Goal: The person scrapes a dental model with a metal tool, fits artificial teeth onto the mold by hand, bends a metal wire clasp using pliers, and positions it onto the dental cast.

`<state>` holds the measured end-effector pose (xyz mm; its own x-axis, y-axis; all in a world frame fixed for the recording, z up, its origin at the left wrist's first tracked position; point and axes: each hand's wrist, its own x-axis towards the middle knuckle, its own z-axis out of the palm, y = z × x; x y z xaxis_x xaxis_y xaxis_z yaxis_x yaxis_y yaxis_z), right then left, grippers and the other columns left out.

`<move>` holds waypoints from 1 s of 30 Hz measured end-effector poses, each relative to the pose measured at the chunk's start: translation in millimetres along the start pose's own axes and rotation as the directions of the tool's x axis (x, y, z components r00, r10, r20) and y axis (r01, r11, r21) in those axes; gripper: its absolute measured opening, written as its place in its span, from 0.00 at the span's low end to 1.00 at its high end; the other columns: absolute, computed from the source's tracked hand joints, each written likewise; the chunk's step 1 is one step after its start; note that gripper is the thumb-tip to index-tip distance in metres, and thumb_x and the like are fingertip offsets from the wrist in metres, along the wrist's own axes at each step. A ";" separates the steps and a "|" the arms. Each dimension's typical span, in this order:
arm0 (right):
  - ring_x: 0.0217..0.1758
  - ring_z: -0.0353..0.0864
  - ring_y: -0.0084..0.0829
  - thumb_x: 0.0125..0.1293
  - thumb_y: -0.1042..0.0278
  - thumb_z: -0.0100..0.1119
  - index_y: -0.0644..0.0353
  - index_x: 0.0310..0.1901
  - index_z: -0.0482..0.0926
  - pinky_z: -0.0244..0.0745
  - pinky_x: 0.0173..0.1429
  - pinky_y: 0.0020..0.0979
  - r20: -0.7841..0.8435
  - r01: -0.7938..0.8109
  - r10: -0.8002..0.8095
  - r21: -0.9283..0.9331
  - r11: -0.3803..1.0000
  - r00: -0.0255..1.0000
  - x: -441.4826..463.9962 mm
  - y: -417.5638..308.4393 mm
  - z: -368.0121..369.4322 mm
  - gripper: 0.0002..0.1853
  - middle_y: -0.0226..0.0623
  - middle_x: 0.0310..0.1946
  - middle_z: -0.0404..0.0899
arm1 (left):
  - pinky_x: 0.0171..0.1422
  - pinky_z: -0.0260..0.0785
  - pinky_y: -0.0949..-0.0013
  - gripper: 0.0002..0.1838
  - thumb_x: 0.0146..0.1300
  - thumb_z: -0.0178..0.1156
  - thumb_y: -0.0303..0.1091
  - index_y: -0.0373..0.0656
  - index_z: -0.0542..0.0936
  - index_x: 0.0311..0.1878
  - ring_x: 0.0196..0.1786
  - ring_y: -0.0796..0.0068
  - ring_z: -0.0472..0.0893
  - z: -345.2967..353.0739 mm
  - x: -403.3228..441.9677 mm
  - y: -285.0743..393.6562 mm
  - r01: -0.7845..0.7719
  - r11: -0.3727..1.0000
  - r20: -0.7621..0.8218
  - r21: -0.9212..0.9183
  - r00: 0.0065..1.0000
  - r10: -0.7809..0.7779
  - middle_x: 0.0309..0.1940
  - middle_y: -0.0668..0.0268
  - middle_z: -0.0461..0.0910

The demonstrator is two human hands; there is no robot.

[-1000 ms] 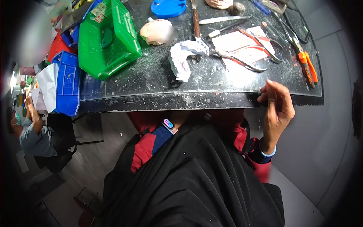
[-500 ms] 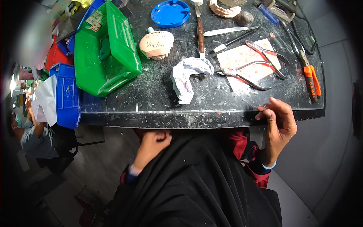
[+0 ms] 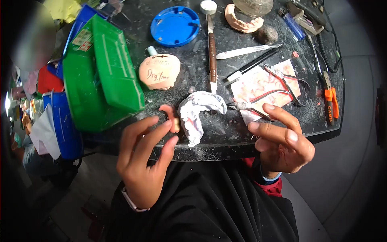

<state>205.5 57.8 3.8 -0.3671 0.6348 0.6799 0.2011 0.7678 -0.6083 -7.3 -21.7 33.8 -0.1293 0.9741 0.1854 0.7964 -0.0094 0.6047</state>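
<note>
My left hand is over the table's front edge with its fingers apart. Just beyond its fingertips is a small pink denture piece with yellowish teeth; whether a fingertip touches it I cannot tell. To the right of that piece lies a curved, crumpled white form. My right hand hovers near the front edge, fingers bent and apart, with nothing visible in it. Beyond it, pliers with red-lined handles rest on a pink-stained paper sheet.
A green bin stands at left beside a blue bin. Farther back are a labelled plaster model, a blue lid, a wooden-handled knife, a scalpel and a dental cast. Orange-handled pliers lie right.
My left hand has risen from my lap to the table edge, and its fingers have spread. The pink denture piece now shows beside it. My right hand has shifted slightly left and down; the view has tilted.
</note>
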 end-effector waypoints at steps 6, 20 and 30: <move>0.44 0.80 0.47 0.43 0.80 0.69 0.57 0.53 0.60 0.77 0.36 0.34 0.079 0.045 -0.045 0.006 0.999 0.996 12.8 5.3 0.0 0.36 0.41 0.33 0.82 | 0.52 0.64 0.62 0.43 0.30 0.73 0.28 0.45 0.70 0.59 0.51 0.60 0.70 -0.2 36.8 7.6 -0.128 0.991 0.329 -0.032 0.935 0.131 0.56 0.57 0.67; 0.42 0.79 0.44 0.52 0.72 0.63 0.55 0.51 0.60 0.73 0.36 0.33 -0.009 0.008 -0.009 -0.111 0.994 1.000 17.9 7.1 24.8 0.27 0.37 0.29 0.82 | 0.51 0.66 0.64 0.47 0.21 0.74 0.22 0.36 0.67 0.55 0.49 0.59 0.69 18.6 49.0 15.4 -0.099 0.957 0.331 -0.273 0.924 0.191 0.47 0.55 0.62; 0.50 0.74 0.44 0.61 0.60 0.54 0.44 0.66 0.43 0.69 0.48 0.44 0.342 0.544 -0.447 -0.283 0.790 0.826 37.6 21.2 -11.5 0.37 0.26 0.32 0.83 | 0.47 0.72 0.65 0.34 0.41 0.70 0.25 0.41 0.65 0.53 0.45 0.58 0.76 46.5 47.8 6.3 -0.308 0.658 -0.028 -0.687 0.916 0.399 0.50 0.47 0.71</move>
<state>206.4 98.9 21.1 -0.7041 0.1516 0.6937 0.2158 0.9764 0.0056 19.0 35.3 10.5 0.1827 0.8826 0.4332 0.1584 -0.4612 0.8730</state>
